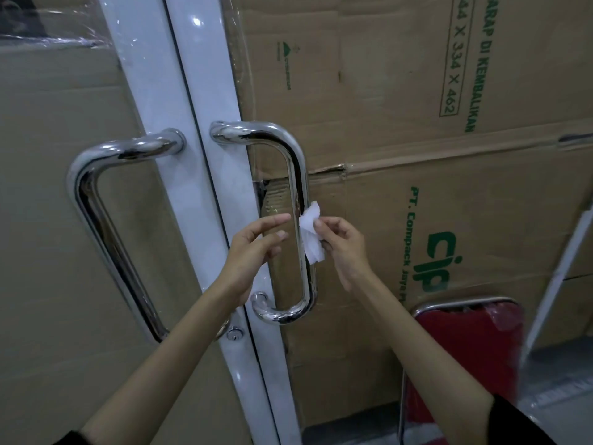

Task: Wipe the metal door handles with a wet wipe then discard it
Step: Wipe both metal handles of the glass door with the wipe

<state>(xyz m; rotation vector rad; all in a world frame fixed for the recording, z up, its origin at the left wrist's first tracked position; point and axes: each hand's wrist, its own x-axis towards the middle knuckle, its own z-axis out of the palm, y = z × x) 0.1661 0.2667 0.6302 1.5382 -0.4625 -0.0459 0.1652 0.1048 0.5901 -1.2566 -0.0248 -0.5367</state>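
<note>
Two shiny metal D-shaped pull handles sit on white-framed glass doors: the left handle (96, 220) and the right handle (296, 175). My right hand (343, 245) pinches a crumpled white wet wipe (310, 234) between thumb and fingers, and the wipe lies against the right handle's vertical bar at mid-height. My left hand (256, 248) hovers just left of that bar, fingers stretched toward the wipe, holding nothing.
Brown cardboard boxes (401, 91) with green print show behind the glass. A keyhole lock (234, 334) sits on the white door frame (205, 187) below the handles. A red chair with a chrome frame (465, 348) stands at the lower right.
</note>
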